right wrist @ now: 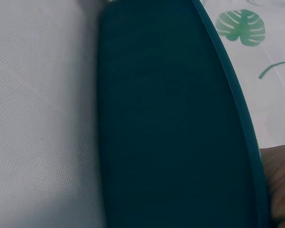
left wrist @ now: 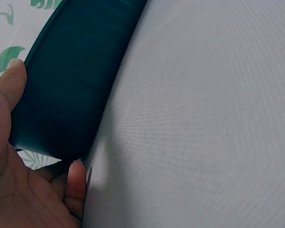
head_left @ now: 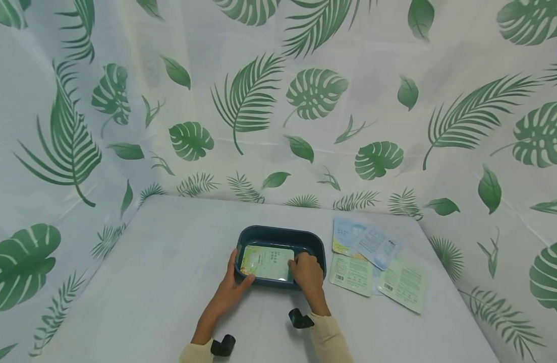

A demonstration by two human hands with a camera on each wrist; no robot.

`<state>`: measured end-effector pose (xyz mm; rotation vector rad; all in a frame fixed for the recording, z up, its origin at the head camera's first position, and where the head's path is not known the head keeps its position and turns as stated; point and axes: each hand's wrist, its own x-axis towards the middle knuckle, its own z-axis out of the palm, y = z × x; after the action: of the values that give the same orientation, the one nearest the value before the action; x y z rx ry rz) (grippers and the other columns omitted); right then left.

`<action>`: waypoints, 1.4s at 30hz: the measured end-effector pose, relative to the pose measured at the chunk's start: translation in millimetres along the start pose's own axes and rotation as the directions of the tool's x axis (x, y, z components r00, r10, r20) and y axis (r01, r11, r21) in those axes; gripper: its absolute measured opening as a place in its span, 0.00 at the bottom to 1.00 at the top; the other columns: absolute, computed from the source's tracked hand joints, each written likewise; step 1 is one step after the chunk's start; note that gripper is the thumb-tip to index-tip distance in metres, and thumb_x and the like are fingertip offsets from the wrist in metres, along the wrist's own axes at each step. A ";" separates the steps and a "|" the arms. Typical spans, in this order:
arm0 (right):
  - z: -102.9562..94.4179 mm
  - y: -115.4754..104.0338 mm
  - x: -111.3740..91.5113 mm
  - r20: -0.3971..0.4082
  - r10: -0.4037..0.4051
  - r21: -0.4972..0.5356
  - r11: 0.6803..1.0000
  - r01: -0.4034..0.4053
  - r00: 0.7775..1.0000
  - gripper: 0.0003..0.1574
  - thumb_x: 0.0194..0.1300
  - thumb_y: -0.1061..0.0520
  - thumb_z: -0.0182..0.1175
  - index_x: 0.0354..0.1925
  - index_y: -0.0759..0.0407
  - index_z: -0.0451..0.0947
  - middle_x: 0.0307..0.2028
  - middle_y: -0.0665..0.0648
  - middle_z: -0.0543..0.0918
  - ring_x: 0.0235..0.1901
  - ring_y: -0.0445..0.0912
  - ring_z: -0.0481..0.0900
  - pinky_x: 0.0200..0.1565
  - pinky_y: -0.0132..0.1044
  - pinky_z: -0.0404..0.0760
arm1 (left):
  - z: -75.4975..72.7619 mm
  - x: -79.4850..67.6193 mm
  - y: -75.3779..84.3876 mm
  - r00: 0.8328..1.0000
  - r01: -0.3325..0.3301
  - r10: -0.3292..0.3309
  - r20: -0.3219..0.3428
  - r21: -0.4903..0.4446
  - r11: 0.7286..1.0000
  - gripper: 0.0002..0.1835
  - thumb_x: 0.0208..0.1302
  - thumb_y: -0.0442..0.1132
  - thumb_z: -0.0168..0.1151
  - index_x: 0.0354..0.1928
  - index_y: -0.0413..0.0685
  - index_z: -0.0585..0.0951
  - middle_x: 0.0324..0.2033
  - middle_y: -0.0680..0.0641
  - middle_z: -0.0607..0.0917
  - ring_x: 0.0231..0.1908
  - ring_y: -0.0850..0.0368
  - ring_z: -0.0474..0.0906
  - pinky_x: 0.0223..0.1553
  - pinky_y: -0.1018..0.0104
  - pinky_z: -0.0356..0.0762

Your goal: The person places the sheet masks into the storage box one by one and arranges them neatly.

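A dark blue-green plastic basin point(head_left: 278, 283) stands on the white table. Inside it lies a flat light green facial mask packet point(head_left: 265, 262) with yellow flowers printed at its left end. My left hand point(head_left: 230, 287) holds the basin's near left corner, its thumb point(left wrist: 15, 78) at the rim and the other fingers along the side. With curled fingers, my right hand point(head_left: 308, 272) pinches the packet's right end inside the basin. In the right wrist view the basin's wall point(right wrist: 171, 114) covers most of that hand, leaving only a part at the lower right edge.
Right of the basin, several similar packets lie partly overlapped: blue ones point(head_left: 376, 246) at the back, a green one point(head_left: 351, 275) near the basin and another green one point(head_left: 403, 285) farther right. A leaf-print curtain point(head_left: 260, 101) rises behind the white tabletop point(head_left: 160, 282).
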<state>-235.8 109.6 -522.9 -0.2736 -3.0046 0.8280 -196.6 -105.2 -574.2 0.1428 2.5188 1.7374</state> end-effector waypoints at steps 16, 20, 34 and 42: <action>1.2 0.3 0.2 0.001 0.001 -0.011 1.000 -0.001 1.000 0.21 0.65 0.55 0.63 0.17 0.58 0.76 0.13 0.51 0.69 0.15 0.44 0.69 0.18 0.33 0.61 | -0.1 0.4 -0.5 1.000 -0.011 0.011 0.009 -0.003 1.000 0.48 0.69 0.51 0.59 0.78 0.52 0.38 0.77 0.38 0.43 0.76 0.35 0.42 0.71 0.34 0.48; 0.1 -0.3 -0.4 -0.008 0.005 -0.016 1.000 -0.005 1.000 0.19 0.65 0.54 0.64 0.19 0.58 0.77 0.14 0.51 0.70 0.16 0.44 0.69 0.18 0.33 0.61 | 0.3 0.3 0.0 1.000 -0.005 0.005 0.008 -0.005 1.000 0.48 0.69 0.51 0.59 0.78 0.52 0.38 0.77 0.38 0.44 0.76 0.35 0.43 0.71 0.34 0.48; 0.1 1.2 1.4 -0.031 -0.001 0.023 1.000 0.002 1.000 0.16 0.67 0.54 0.62 0.24 0.61 0.83 0.16 0.52 0.76 0.17 0.44 0.71 0.19 0.33 0.64 | 0.2 -0.7 1.6 1.000 -0.002 0.002 0.004 -0.006 1.000 0.48 0.69 0.50 0.59 0.78 0.54 0.38 0.77 0.38 0.43 0.76 0.35 0.42 0.71 0.34 0.48; 1.5 1.4 1.0 -0.060 -0.007 0.025 1.000 0.008 0.998 0.13 0.66 0.55 0.62 0.27 0.61 0.84 0.18 0.53 0.78 0.18 0.44 0.72 0.20 0.33 0.65 | 1.4 -1.0 1.9 1.000 0.011 -0.011 0.001 -0.002 1.000 0.48 0.69 0.50 0.59 0.78 0.54 0.38 0.77 0.38 0.44 0.76 0.35 0.43 0.70 0.34 0.49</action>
<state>-236.6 110.3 -524.9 -0.2814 -2.9357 0.8403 -195.5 -103.3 -572.9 0.1299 2.5123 1.7354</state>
